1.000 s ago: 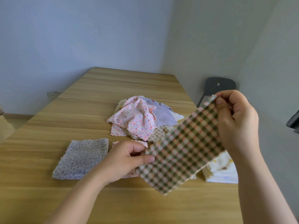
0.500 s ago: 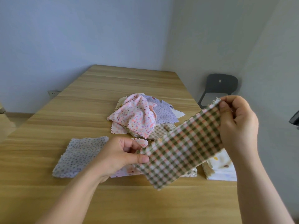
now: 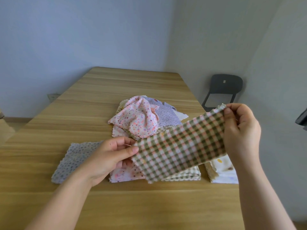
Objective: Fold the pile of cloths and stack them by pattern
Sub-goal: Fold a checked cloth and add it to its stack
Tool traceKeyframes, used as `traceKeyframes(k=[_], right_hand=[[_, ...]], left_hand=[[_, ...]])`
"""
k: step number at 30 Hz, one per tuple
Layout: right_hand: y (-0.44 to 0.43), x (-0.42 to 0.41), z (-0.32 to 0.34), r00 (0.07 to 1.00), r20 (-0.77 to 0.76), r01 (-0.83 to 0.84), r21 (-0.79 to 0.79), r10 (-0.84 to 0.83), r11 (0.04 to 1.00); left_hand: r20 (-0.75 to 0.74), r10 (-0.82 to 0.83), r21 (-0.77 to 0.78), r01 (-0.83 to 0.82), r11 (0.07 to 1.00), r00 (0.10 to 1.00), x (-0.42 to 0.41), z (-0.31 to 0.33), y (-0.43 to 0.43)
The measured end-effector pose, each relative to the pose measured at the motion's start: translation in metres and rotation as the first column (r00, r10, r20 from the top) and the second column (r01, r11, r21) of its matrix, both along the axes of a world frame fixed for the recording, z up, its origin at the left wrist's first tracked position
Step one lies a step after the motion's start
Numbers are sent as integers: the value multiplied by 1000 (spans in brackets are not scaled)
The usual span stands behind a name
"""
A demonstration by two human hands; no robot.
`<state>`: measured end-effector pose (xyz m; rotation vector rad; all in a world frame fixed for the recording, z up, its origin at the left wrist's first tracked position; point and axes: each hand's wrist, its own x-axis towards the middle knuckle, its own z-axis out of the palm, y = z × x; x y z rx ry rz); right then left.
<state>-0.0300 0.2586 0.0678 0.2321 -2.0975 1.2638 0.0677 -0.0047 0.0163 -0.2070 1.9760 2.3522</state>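
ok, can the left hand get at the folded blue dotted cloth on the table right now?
Probably, once freed: the folded blue dotted cloth lies flat right beside the left hand, but that hand pinches one end of the green-and-pink checked cloth; the right hand pinches the other.

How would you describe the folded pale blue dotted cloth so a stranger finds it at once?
On the long wooden table, in the row of folded cloths nearest the person, the folded pale blue dotted cloth is leftmost, partly hidden by the left hand. Unlike the folded pink floral cloth beside it, it alone is blue.
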Motion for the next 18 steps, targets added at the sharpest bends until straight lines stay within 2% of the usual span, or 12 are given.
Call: traceKeyframes(k=[7,10,14,18], right_hand=[[2,-3,-6,998,56,19,-15,-18,1000],[5,-4,-7,998,56,27,-21,-26,999],[5,-1,-6,999,43,27,-16,-26,1000],[5,1,-6,998,47,32,-27,-31,999]], left_hand=[[-121,-114,39,119,992,986,2,-1,-4],[-98,-168,-65,162,985,981,2,0,-8],[-86,-131,-182,113,977,988,0,0,-7],[-104,-65,-159,48,986,992,1,-3,-9]])
